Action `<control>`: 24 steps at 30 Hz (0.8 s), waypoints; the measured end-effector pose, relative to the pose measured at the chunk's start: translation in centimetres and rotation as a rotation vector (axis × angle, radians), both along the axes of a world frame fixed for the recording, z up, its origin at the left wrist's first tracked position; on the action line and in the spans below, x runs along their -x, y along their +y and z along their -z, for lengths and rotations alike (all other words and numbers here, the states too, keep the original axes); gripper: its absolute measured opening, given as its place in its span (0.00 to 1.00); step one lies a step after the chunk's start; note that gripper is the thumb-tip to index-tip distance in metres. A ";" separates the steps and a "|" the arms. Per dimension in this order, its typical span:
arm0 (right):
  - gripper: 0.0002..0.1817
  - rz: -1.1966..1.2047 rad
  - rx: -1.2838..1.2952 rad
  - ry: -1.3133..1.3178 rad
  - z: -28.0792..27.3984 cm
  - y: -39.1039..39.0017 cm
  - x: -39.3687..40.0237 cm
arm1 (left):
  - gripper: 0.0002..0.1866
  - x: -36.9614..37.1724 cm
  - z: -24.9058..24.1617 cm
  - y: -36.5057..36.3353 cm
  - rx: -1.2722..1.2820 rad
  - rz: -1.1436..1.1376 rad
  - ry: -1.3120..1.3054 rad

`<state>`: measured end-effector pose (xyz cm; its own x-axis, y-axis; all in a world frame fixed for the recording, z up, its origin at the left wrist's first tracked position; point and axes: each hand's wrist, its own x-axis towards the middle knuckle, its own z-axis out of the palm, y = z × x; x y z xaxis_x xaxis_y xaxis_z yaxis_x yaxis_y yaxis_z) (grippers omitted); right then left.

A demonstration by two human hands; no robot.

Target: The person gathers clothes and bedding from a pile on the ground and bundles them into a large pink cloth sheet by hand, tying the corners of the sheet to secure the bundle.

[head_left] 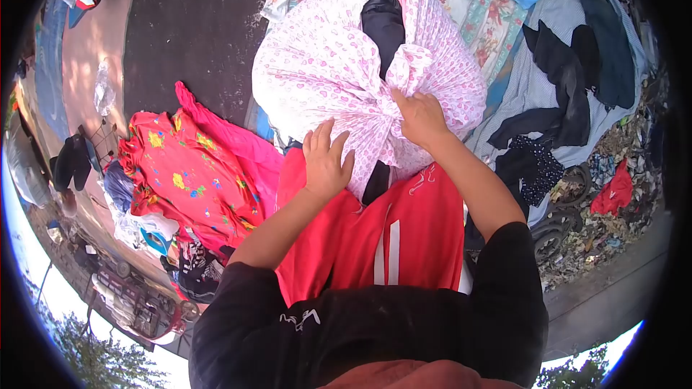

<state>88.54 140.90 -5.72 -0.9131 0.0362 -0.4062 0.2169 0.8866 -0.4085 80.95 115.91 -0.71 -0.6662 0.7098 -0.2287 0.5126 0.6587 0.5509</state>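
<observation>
A large round bundle (pixel 310 65) wrapped in white cloth with pink heart prints lies in front of me, its cloth gathered into a knot (pixel 407 65) at the middle. Dark fabric (pixel 383 25) shows through a gap at its top. My left hand (pixel 326 162) is over the bundle's near left side, fingers spread, holding nothing. My right hand (pixel 422 119) rests against the cloth just below the knot, index finger stretched out; its thumb is hidden. Red trousers (pixel 346 245) with white stripes cover my legs, close against the bundle.
A red flowered garment (pixel 191 173) and pink cloth (pixel 238 148) lie at left. Black garments (pixel 555 94) are spread on a grey sheet (pixel 519 112) at right. Beyond the bundle is a floral sheet (pixel 497 36). Leaf litter and a red rag (pixel 613 191) lie far right.
</observation>
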 end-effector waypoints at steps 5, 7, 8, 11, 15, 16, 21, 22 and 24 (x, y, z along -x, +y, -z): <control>0.29 0.226 0.602 -0.213 4.7 0.7 -0.8 | 0.17 -4.6 1.2 -6.8 -0.025 -0.238 -0.442; 0.28 0.630 0.950 -0.841 0.8 0.5 2.1 | 0.17 -6.4 1.1 -7.5 -0.046 -0.295 -0.576; 0.28 0.591 1.034 -0.934 0.6 0.1 2.4 | 0.17 -6.9 1.2 -7.3 -0.075 -0.331 -0.656; 0.24 0.595 1.137 -1.293 -0.4 -0.9 3.7 | 0.19 -7.8 1.9 -6.4 -0.133 -0.409 -0.813; 0.15 0.660 1.232 -1.552 1.5 -1.6 2.7 | 0.25 -6.9 2.6 -2.3 -0.170 -0.331 -0.803; 0.19 0.616 1.236 -1.551 1.5 -1.7 2.9 | 0.27 -6.5 3.0 -1.1 -0.171 -0.287 -0.766; 0.20 0.889 1.264 -1.207 2.4 1.4 2.1 | 0.33 -4.7 6.4 4.0 -0.088 -0.269 -0.646; 0.20 0.921 1.254 -1.092 2.1 2.4 2.5 | 0.33 -3.6 6.5 5.5 -0.081 -0.314 -0.681; 0.20 1.031 1.245 -0.867 1.7 3.6 2.8 | 0.30 -2.0 7.3 8.3 -0.121 -0.373 -0.676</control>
